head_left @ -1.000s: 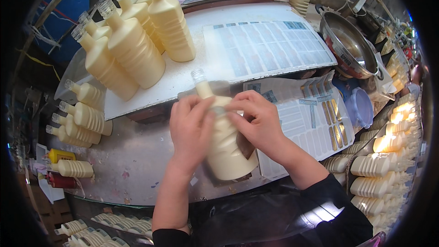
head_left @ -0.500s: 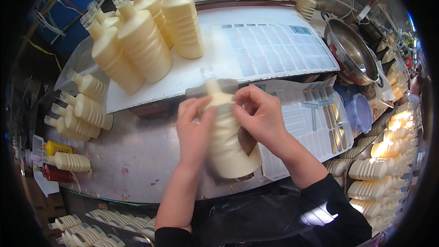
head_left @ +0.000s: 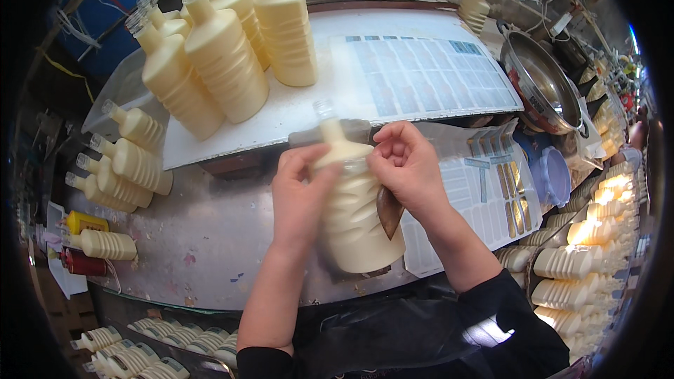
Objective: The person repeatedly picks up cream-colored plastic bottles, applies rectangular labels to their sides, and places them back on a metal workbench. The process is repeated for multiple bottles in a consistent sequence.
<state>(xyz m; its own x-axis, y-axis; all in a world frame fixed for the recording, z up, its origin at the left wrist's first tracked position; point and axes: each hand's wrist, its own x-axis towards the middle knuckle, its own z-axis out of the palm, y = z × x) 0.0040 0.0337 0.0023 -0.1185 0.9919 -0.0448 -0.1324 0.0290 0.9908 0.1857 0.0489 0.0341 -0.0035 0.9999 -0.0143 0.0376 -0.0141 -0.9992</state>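
I hold a cream ribbed bottle (head_left: 354,210) lying tilted between my two hands, its clear-capped neck pointing away from me and its base toward my body, over the metal worktop (head_left: 203,245). My left hand (head_left: 300,200) is clamped on its left flank, fingers curled over the shoulder, and my right hand (head_left: 407,168) grips the right shoulder with the fingertips pinched together at the top of the ribs. Just under my right palm a dark brown pointed piece (head_left: 388,212) lies against the bottle's side; what it is I cannot tell. To the right of my right hand lies a sheet of small labels (head_left: 484,196), and beyond it a blue lid (head_left: 558,177) and a steel bowl (head_left: 544,88). Past my fingertips a white board (head_left: 316,105) carries a larger label sheet (head_left: 428,74) and a group of standing cream bottles (head_left: 225,49). To the left of my left hand more cream bottles lie on their sides (head_left: 123,168), near a yellow container (head_left: 84,222) and a red one (head_left: 84,263). Far to my right, stacked bottles (head_left: 583,253) glow under light.
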